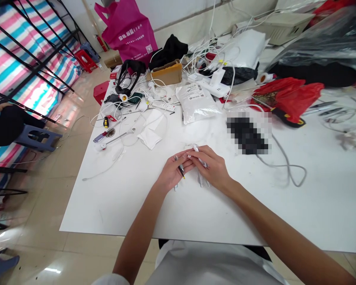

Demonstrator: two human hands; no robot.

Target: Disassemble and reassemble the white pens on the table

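White pen-like tube: near the centre of the frame (196,148), at the right hand (216,168), its long axis slanting from upper left to lower right beneath the fingers.
Small white piece: (189,156) at the meeting fingertips, just left of the tube; its long axis is too small to tell.
Dark pen-like piece with yellow tip: (181,170) in the left hand (168,173), slanting down and right, tip past the fingers.
Nearer hand: the right for the tube, the left for the dark piece; both reach the small piece.
Left hand: partly curled, palm turned inward, thumb closed over the dark piece.
Right hand: back upward, fingers bent, thumb and fingertips pinched on the small piece.
Forearms: angled inward from the lower edge.
White slim parts: (201,180) on the tabletop (178,217), just below the hands.
Crumpled white tissue: (150,136) upper left of the hands.
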